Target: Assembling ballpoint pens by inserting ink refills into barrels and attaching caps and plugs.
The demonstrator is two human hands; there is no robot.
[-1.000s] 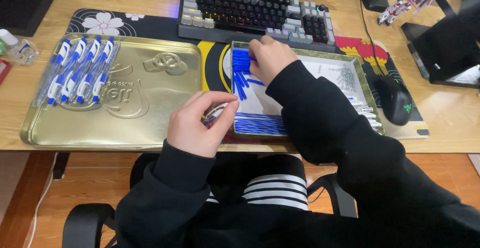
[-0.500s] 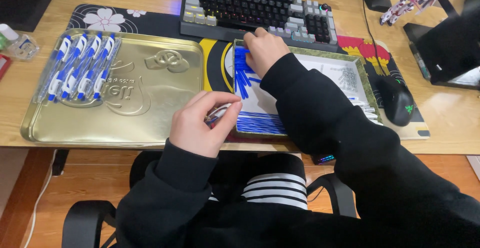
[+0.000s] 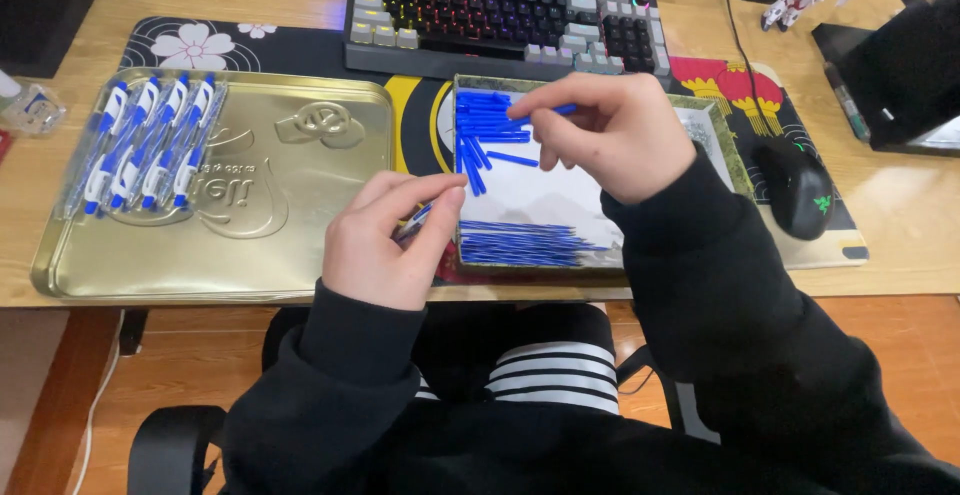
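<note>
The right hand (image 3: 615,140) is hovering over the box (image 3: 735,145), at its far left part, pinching a blue tube (image 3: 560,110) between thumb and fingertips; the tube's long axis is running roughly left to right, its free end pointing toward the box's right side and tilting slightly toward the keyboard (image 3: 500,10). The left hand (image 3: 385,240) is sitting just left of the box's near left corner, thumb and forefinger pressed together on a pen (image 3: 412,225) whose visible end is pointing away from the box's near edge. Inside the box, loose tubes (image 3: 485,135) are lying at its far left corner, and thin refills (image 3: 520,245) are lying along its near edge, lengthwise left to right. Left of the box, a gold tray (image 3: 300,205) is carrying a row of pens (image 3: 145,150) at its far left. Compared with half a second ago, the right hand has lifted off the pile with a tube, while the left hand has barely shifted. Most of the pen is hidden by the left fingers, so its shape is hard to make out. A mouse (image 3: 797,190) is resting right of the box.
</note>
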